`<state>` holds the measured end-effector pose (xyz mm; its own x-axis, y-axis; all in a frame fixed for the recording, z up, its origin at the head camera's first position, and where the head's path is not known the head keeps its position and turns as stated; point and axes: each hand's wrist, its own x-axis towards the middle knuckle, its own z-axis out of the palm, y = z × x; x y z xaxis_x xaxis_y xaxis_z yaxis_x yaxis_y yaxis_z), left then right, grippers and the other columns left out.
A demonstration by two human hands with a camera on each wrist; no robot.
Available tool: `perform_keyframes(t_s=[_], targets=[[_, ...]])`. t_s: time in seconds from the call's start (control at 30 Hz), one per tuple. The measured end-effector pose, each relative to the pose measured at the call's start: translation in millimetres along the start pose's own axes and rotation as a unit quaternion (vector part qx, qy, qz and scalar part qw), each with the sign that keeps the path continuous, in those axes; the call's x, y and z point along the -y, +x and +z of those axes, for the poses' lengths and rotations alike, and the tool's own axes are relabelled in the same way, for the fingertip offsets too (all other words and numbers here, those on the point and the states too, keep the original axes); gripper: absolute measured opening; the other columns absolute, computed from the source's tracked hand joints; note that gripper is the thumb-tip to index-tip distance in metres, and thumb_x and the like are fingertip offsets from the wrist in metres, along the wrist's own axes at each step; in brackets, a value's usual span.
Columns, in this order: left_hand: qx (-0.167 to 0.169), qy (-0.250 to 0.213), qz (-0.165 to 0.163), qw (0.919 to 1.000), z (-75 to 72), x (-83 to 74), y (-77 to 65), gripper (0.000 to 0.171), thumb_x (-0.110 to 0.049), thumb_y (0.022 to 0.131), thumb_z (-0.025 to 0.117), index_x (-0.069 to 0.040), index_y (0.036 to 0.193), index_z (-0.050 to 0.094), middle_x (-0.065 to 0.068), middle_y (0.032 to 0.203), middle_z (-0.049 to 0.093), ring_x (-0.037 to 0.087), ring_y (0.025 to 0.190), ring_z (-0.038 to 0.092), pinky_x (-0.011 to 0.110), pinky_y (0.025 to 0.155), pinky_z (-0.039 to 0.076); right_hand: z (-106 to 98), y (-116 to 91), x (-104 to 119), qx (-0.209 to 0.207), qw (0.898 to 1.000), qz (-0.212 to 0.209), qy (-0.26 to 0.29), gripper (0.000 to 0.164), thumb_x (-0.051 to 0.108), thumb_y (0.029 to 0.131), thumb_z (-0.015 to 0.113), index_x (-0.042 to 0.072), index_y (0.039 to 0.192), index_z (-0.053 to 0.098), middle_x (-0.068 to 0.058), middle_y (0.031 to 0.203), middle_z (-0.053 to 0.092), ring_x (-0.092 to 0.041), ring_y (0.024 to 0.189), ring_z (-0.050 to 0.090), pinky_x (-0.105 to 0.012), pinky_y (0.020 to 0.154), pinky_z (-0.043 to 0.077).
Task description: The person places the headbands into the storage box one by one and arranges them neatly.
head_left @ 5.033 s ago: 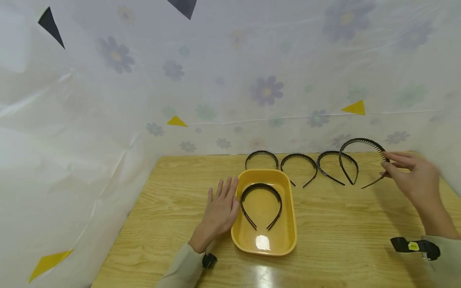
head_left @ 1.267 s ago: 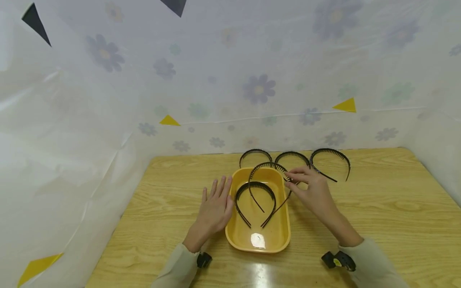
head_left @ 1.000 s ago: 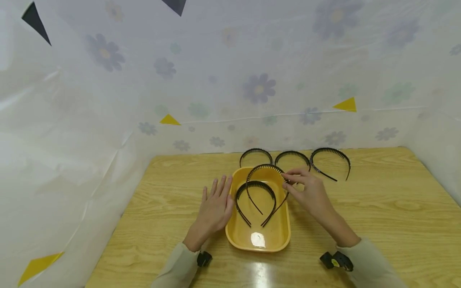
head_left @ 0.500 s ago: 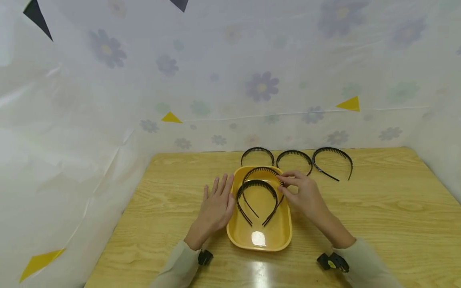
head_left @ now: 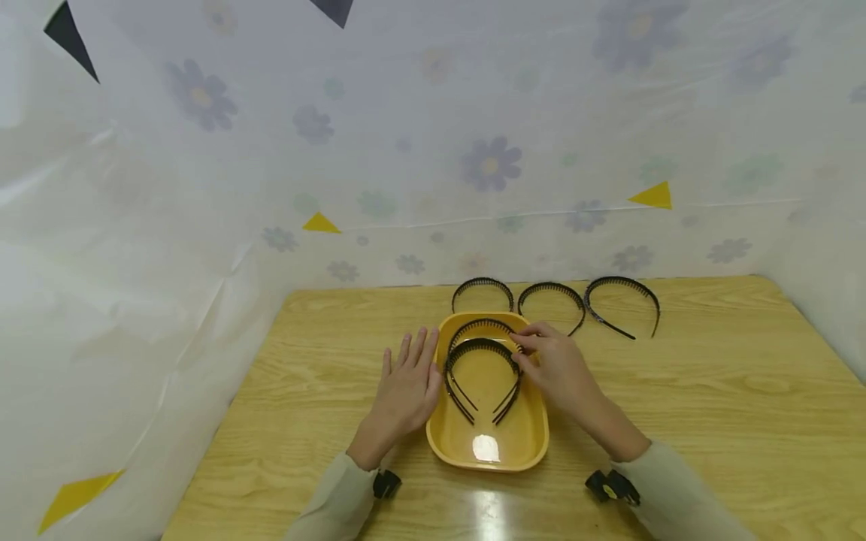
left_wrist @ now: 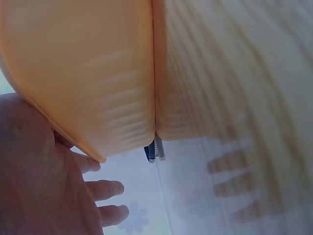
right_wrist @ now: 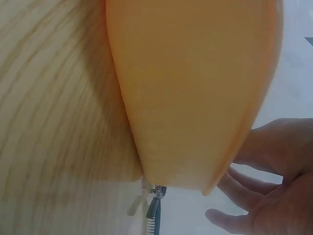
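A yellow plastic tray (head_left: 487, 457) holds black toothed headbands (head_left: 482, 343), lying nested with their ends toward me. My right hand (head_left: 558, 370) reaches over the tray's right rim and pinches another black headband (head_left: 482, 321) by its right side, just behind those. My left hand (head_left: 404, 387) lies along the tray's left rim with its fingers straight. In the left wrist view, the palm of the left hand (left_wrist: 54, 181) is against the rim of the tray (left_wrist: 83, 73). The right wrist view shows the right hand (right_wrist: 279, 188) at the opposite rim; its pinch is hidden there.
Behind the tray, a row of black headbands stands on the wooden table (head_left: 710, 406): a left one (head_left: 482, 280), a middle one (head_left: 551, 285) and a right one (head_left: 621, 280). A flower-patterned sheet (head_left: 406, 165) hangs along the table's back edge.
My right hand took a headband from the right end of the row and brought it left over the tray. It has since lowered it behind the nested ones. The left hand stays at the rim.
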<state>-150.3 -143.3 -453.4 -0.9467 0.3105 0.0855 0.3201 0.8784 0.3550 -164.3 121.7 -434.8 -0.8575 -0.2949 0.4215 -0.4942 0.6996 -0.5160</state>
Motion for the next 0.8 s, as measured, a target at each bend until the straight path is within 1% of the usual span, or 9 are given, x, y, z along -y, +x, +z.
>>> perform_keyframes(t_s=[0.17, 0.3, 0.4, 0.6, 0.8], targets=[[0.001, 0.003, -0.003, 1.0000, -0.7, 2.4, -0.5, 0.057, -0.029, 0.111, 0.026, -0.015, 0.166, 0.019, 0.008, 0.171, 0.015, 0.035, 0.157, 0.010, 0.066, 0.120, 0.007, 5, 6, 5, 0.027, 0.999, -0.001, -0.039, 0.029, 0.001, 0.086, 0.081, -0.006, 0.113, 0.076, -0.016, 0.109, 0.067, -0.022, 0.083, 0.071, -0.034, 0.068, 0.058], [0.002, 0.000, -0.005, 1.0000, -0.9, 2.6, -1.7, 0.058, -0.030, 0.111, 0.025, -0.016, 0.167, 0.018, 0.008, 0.171, 0.016, 0.035, 0.156, 0.010, 0.066, 0.120, 0.007, 8, 9, 9, 0.037, 0.998, 0.010, -0.052, 0.028, 0.000, 0.086, 0.080, -0.008, 0.112, 0.076, -0.018, 0.107, 0.067, -0.025, 0.085, 0.069, -0.036, 0.069, 0.058], [0.004, 0.000, -0.006, 1.0000, -0.1, 3.2, -1.6, 0.058, -0.030, 0.111, 0.024, -0.017, 0.167, 0.017, 0.009, 0.171, 0.016, 0.035, 0.156, 0.010, 0.066, 0.121, 0.007, 10, 11, 10, 0.043, 0.997, 0.018, -0.058, 0.027, -0.001, 0.086, 0.080, -0.008, 0.112, 0.076, -0.018, 0.106, 0.067, -0.027, 0.085, 0.067, -0.037, 0.069, 0.057], [0.001, 0.005, -0.003, 1.0000, -0.4, 4.1, -0.6, 0.058, -0.030, 0.111, 0.024, -0.016, 0.167, 0.017, 0.010, 0.170, 0.017, 0.038, 0.156, 0.013, 0.066, 0.120, 0.008, 11, 14, 12, 0.054, 0.996, 0.016, -0.075, 0.025, -0.001, 0.087, 0.079, -0.007, 0.110, 0.076, -0.019, 0.107, 0.067, -0.026, 0.083, 0.066, -0.036, 0.065, 0.054], [0.001, -0.002, -0.001, 1.0000, 0.7, 5.5, -0.1, 0.058, -0.029, 0.110, 0.025, -0.014, 0.166, 0.018, 0.012, 0.170, 0.019, 0.039, 0.156, 0.014, 0.067, 0.120, 0.008, 13, 16, 12, 0.068, 0.995, 0.023, -0.071, 0.023, -0.002, 0.087, 0.078, -0.007, 0.109, 0.077, -0.018, 0.107, 0.067, -0.025, 0.082, 0.065, -0.034, 0.064, 0.052]])
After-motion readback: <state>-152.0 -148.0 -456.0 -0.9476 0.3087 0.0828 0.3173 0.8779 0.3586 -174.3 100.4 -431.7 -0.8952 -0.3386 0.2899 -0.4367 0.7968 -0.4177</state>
